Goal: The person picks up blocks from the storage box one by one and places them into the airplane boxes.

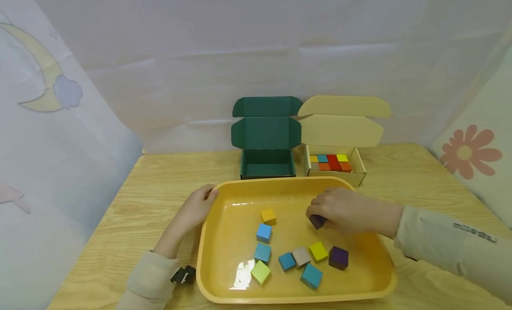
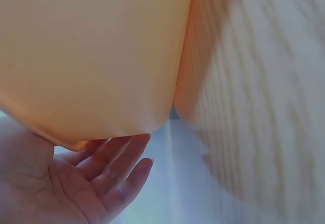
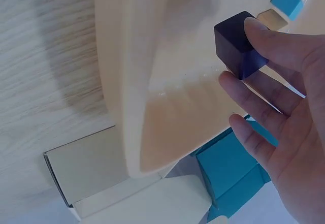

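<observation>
My right hand (image 1: pixel 338 210) pinches a dark purple cube (image 3: pixel 236 43) between thumb and fingers, over the right part of a yellow tray (image 1: pixel 240 300). At the tray's left rim, my left hand (image 1: pixel 198 208) grips the edge; in the left wrist view its fingers (image 2: pixel 114 165) reach under the rim against the outer wall. Loose cubes lie on the tray floor: another dark purple one (image 1: pixel 338 258), a yellow one (image 1: pixel 318 252), a wooden beige one (image 1: pixel 301 256), a teal one (image 1: pixel 311 276), a lime one (image 1: pixel 261 272), a light blue one (image 1: pixel 264 233) and an orange-yellow one (image 1: pixel 268 216).
Behind the tray stands an open green box (image 1: pixel 268 169) with nothing inside. Right of it, an open cream box (image 1: pixel 358 172) holds several coloured cubes (image 1: pixel 334 162). A small black object (image 1: pixel 185 274) sits by my left sleeve. All rests on a wooden table (image 1: pixel 160 179).
</observation>
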Motion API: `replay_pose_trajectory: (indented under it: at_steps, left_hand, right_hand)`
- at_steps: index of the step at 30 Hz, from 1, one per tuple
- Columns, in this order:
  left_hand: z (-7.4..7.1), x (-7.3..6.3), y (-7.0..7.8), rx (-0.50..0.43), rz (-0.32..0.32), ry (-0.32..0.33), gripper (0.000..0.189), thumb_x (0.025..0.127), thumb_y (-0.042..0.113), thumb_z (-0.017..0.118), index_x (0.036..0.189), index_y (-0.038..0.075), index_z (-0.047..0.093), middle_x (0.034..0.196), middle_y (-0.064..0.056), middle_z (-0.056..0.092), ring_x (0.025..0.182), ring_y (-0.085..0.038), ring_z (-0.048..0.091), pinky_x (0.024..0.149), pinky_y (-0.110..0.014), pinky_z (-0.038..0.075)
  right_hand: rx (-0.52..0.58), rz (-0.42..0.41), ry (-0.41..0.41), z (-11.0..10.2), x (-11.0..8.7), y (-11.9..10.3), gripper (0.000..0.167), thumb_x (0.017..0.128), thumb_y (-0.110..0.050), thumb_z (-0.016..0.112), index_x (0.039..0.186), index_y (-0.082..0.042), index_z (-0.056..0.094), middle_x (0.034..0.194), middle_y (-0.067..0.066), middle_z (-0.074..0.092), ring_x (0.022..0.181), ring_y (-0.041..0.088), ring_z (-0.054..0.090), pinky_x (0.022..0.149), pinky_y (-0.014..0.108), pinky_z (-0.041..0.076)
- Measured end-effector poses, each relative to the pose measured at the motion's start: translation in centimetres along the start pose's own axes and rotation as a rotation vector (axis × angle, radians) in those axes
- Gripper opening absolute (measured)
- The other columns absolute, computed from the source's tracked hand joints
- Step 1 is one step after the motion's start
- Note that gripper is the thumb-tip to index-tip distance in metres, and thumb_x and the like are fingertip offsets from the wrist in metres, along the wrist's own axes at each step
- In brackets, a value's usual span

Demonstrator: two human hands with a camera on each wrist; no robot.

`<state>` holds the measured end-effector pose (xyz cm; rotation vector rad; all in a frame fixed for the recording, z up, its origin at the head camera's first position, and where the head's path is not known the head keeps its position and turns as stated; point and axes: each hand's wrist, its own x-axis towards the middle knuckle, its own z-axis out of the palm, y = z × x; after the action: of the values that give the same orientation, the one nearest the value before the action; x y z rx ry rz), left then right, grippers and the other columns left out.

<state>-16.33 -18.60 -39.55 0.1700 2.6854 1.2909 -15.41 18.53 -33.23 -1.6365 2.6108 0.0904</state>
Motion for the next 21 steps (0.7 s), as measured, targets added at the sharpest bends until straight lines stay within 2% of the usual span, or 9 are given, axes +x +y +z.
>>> replay_pose_trajectory:
  at_steps: [7, 12, 17, 21]
  left_hand:
    - [-0.4, -0.1, -0.3, -0.056, 0.027, -0.041, 0.041, 0.109, 0.028, 0.040, 0.136, -0.001, 0.052, 0.112, -0.012, 0.066, 0.091, -0.020, 0.063, 0.087, -0.043, 0.052]
    - [-0.7, -0.3, -0.6, -0.087, 0.041, -0.068, 0.044, 0.109, 0.029, 0.040, 0.139, -0.002, 0.050, 0.113, -0.012, 0.066, 0.092, -0.020, 0.064, 0.087, -0.042, 0.053]
    - [-0.6, -0.3, -0.6, -0.082, 0.044, -0.065, 0.044, 0.109, 0.029, 0.039, 0.139, -0.001, 0.049, 0.112, -0.012, 0.066, 0.091, -0.020, 0.065, 0.086, -0.042, 0.053]
    - [-0.5, -0.1, -0.8, -0.077, 0.060, -0.063, 0.044, 0.109, 0.030, 0.038, 0.139, 0.000, 0.050, 0.112, -0.012, 0.066, 0.091, -0.020, 0.064, 0.087, -0.043, 0.052]
  right_hand:
    - [0.023, 0.013, 0.038, -0.4, -0.3, 1.0, 0.031, 0.075, -0.008, 0.086, 0.100, -0.014, 0.068, 0.088, -0.008, 0.065, 0.079, 0.015, 0.060, 0.076, 0.037, 0.054]
    - [0.038, 0.035, 0.058, -0.5, -0.3, 1.9, 0.032, 0.073, -0.008, 0.087, 0.100, -0.013, 0.070, 0.090, -0.007, 0.068, 0.079, 0.015, 0.063, 0.075, 0.038, 0.055]
    - [0.060, 0.088, 0.077, -1.1, -0.2, 3.0, 0.033, 0.073, -0.010, 0.088, 0.102, -0.012, 0.071, 0.093, -0.005, 0.069, 0.080, 0.018, 0.064, 0.073, 0.038, 0.055]
    - [0.064, 0.165, 0.054, -2.0, 0.0, 4.3, 0.037, 0.074, -0.009, 0.088, 0.107, -0.011, 0.071, 0.097, -0.002, 0.070, 0.082, 0.020, 0.065, 0.073, 0.039, 0.056]
